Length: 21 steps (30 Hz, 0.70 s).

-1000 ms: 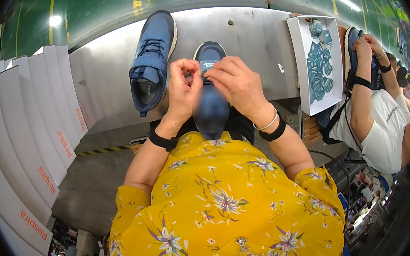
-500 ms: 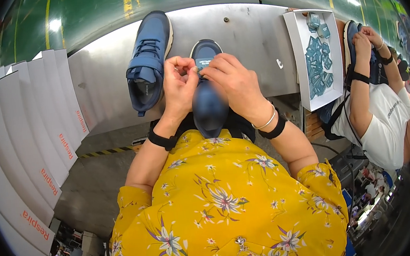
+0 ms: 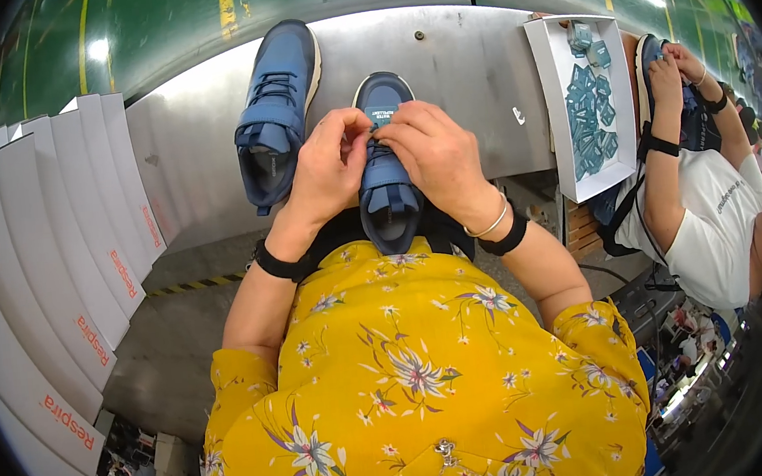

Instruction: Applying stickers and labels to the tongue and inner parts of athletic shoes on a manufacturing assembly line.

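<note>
Stacked white boxes (image 3: 45, 270) at far left; spare blue shoe (image 3: 272, 111) on steel worktop (image 3: 467, 83); left hand (image 3: 328, 165) and right hand (image 3: 438, 159) pinching laces of centre shoe (image 3: 388, 196) at worktop's near edge; tray of teal packets (image 3: 588, 103), co-worker's hands (image 3: 672, 72) right.

Grey metal workbench (image 3: 466, 74), glossy green floor (image 3: 159, 30) with yellow lines, overhead light reflections

- Single head-worn fisheye view, looking steeply down over the person's chest.
- Close to the hands (image 3: 383, 160); tabletop (image 3: 466, 74) edges bend toward the rim.
</note>
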Each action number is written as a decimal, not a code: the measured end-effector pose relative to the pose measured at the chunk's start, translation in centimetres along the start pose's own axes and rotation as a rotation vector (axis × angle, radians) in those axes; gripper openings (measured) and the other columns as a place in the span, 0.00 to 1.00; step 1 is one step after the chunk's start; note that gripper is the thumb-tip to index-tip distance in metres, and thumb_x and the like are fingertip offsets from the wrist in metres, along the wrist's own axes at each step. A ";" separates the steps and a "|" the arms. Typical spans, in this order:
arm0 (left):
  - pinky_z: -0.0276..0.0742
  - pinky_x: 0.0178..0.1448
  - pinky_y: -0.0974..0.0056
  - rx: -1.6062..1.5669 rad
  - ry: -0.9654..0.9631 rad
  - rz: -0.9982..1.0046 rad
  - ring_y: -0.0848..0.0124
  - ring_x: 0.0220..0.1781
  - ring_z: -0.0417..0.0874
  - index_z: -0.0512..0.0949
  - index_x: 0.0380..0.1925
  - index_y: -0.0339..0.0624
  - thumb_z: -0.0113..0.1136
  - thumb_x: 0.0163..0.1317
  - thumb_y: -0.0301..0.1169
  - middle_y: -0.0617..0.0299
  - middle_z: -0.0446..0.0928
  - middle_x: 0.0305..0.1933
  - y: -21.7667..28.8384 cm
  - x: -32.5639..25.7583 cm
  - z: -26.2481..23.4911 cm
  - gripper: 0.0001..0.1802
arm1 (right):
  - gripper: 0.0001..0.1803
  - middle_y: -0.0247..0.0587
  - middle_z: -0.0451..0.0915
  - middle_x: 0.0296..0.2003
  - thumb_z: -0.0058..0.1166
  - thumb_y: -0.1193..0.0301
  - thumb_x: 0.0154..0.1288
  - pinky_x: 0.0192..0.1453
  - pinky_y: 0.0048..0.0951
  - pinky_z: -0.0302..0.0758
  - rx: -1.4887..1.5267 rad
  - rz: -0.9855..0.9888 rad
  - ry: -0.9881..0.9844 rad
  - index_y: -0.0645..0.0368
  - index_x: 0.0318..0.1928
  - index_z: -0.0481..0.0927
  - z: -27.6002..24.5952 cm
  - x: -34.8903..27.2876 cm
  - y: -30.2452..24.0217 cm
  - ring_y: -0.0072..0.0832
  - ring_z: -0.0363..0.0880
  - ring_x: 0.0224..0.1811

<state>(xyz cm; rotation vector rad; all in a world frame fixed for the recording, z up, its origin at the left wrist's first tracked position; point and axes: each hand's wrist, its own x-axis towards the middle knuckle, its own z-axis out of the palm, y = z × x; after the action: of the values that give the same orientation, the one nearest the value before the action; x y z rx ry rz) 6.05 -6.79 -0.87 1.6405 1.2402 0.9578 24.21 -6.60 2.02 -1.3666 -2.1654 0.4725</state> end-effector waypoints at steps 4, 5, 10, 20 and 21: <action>0.79 0.41 0.73 0.004 0.036 -0.046 0.75 0.38 0.84 0.77 0.49 0.38 0.62 0.63 0.16 0.59 0.83 0.43 0.8 -0.1 -0.1 0.15 | 0.08 0.42 0.83 0.39 0.68 0.76 0.55 0.48 0.38 0.82 0.164 0.133 0.157 0.56 0.36 0.85 1.1 -0.7 0.4 0.41 0.84 0.46; 0.79 0.41 0.73 0.005 0.026 -0.056 0.75 0.39 0.84 0.77 0.50 0.38 0.62 0.63 0.16 0.59 0.83 0.43 1.0 0.0 -0.2 0.15 | 0.08 0.42 0.83 0.39 0.68 0.76 0.55 0.48 0.38 0.82 0.162 0.137 0.158 0.56 0.36 0.85 1.1 -0.7 0.3 0.41 0.84 0.46; 0.78 0.42 0.73 -0.028 0.040 -0.117 0.76 0.39 0.83 0.78 0.49 0.37 0.62 0.63 0.16 0.61 0.82 0.41 1.3 0.0 -0.1 0.14 | 0.10 0.45 0.84 0.38 0.70 0.76 0.52 0.48 0.38 0.81 0.234 0.200 0.207 0.57 0.36 0.85 1.4 -0.9 0.2 0.43 0.83 0.44; 0.78 0.40 0.69 -0.065 0.131 -0.216 0.72 0.34 0.79 0.80 0.47 0.36 0.62 0.66 0.21 0.59 0.78 0.42 1.8 -0.3 0.8 0.10 | 0.10 0.39 0.83 0.39 0.67 0.79 0.58 0.34 0.25 0.78 0.515 0.471 0.173 0.59 0.41 0.86 0.2 -2.5 0.5 0.27 0.82 0.37; 0.78 0.40 0.69 -0.067 0.127 -0.208 0.72 0.34 0.79 0.80 0.47 0.36 0.62 0.66 0.21 0.59 0.78 0.42 1.8 -0.4 0.8 0.10 | 0.09 0.40 0.83 0.39 0.66 0.79 0.59 0.35 0.25 0.79 0.537 0.500 0.177 0.59 0.41 0.86 0.0 -2.7 0.6 0.27 0.82 0.37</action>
<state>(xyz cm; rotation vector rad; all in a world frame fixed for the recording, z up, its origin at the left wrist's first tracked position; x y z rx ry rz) 7.27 -7.55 0.53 1.3855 1.4178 0.9745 25.57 -8.80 0.99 -1.5424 -1.3951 0.9935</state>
